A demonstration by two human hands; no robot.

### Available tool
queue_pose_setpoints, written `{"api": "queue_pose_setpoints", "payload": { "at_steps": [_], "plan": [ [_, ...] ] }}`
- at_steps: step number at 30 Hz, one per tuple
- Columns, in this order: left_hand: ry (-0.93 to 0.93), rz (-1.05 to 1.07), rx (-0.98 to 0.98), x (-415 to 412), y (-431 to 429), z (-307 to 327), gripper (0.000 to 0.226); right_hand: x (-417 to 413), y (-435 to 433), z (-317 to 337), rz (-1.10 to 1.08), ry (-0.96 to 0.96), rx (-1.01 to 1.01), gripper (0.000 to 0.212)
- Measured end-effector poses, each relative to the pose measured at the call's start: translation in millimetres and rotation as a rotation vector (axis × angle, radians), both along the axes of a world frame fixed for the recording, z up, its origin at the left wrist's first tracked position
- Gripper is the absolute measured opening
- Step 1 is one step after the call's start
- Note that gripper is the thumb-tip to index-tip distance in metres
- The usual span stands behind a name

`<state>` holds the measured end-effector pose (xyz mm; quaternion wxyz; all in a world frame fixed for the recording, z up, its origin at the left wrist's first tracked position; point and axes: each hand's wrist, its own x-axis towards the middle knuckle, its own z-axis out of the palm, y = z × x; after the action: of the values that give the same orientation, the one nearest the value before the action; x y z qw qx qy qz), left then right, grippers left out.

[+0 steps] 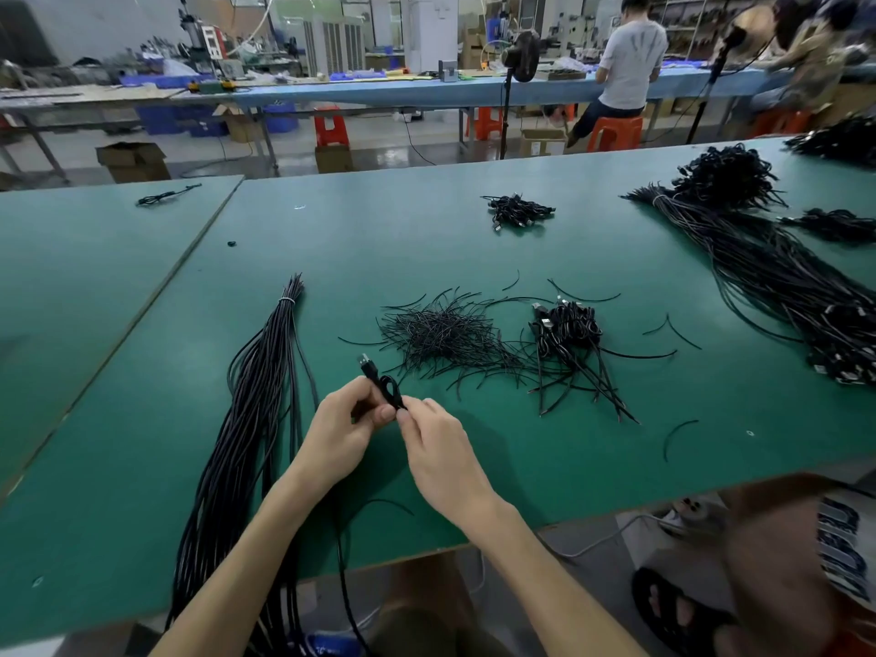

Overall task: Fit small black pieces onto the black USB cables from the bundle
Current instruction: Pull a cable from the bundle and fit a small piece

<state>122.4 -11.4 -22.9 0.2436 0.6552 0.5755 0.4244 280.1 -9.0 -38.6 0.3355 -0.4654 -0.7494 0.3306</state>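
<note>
My left hand (343, 426) grips a black USB cable (371, 372) just below its plug, which points up and away from me. Pinched in the fingertips of my right hand (438, 443) is a thin black piece (396, 395) that forms a small loop against the cable. Both hands meet above the green table (142, 467). A long tied bundle of black cables (256, 410) lies to the left and hangs over the near edge. A loose heap of thin black pieces (445, 336) lies just beyond my hands.
A pile of coiled cables with plugs (566, 331) lies right of the heap. A small cable pile (519, 213) sits farther back. Big cable bundles (768, 267) fill the right side. Stray black pieces lie scattered. Someone's sandalled foot (678, 614) is at the lower right.
</note>
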Motion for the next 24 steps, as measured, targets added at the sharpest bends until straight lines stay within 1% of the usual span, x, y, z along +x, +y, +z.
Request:
{"api": "queue_pose_setpoints", "payload": {
  "at_steps": [6,12,16,20,24],
  "plan": [
    [-0.005,-0.009,0.015,1,-3,1,0.021,1,3,-1,-0.002,0.105,-0.05,0.029],
    [0.001,-0.036,0.05,5,-5,1,0.021,1,4,2,-0.058,0.2,-0.072,0.034],
    [-0.008,-0.066,0.059,7,-3,0,0.02,3,4,6,-0.082,0.282,-0.088,0.044],
    [0.01,-0.063,0.107,9,-3,-4,0.02,5,4,8,-0.103,0.31,-0.093,0.045],
    [0.069,-0.051,0.181,11,-4,-6,0.014,6,4,9,-0.13,0.328,-0.089,0.045]
  ]
}}
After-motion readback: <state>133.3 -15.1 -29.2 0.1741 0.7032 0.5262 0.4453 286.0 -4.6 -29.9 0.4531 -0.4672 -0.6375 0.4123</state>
